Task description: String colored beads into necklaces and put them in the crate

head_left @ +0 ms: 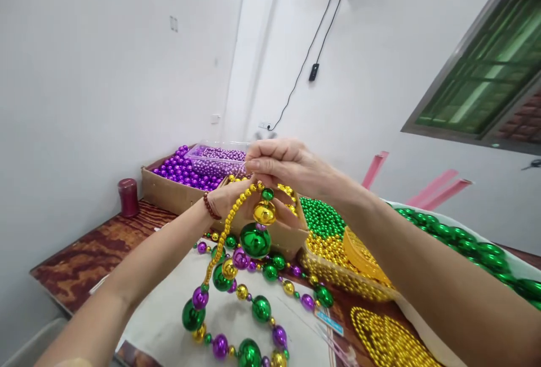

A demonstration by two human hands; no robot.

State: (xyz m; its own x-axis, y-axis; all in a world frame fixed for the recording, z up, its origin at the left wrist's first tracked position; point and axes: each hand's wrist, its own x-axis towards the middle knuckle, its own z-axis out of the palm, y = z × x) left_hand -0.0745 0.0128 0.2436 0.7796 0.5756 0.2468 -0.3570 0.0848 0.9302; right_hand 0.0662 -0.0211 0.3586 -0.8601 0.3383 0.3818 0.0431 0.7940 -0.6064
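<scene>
A beaded necklace (256,240) in green, gold and purple hangs from my two hands, which meet at the centre of the head view. My right hand (281,161) is closed in a pinch at its top end, thumb pressed on the curled fingers. Close below, my left hand (230,193) holds the necklace too, its fingers partly hidden behind the beads and the right hand. A run of small gold beads (228,223) drapes down from the left hand. The exact spot gripped is hidden. Another bead strand (288,287) lies on the white sheet (160,299) beneath.
A carton of purple beads (169,200) with a clear tray (217,153) stands behind. To the right are green beads (321,216), a basket of gold beads (346,277) and gold strands (384,336). Scissors (336,347) lie in front; a dark red cup (128,198) stands left.
</scene>
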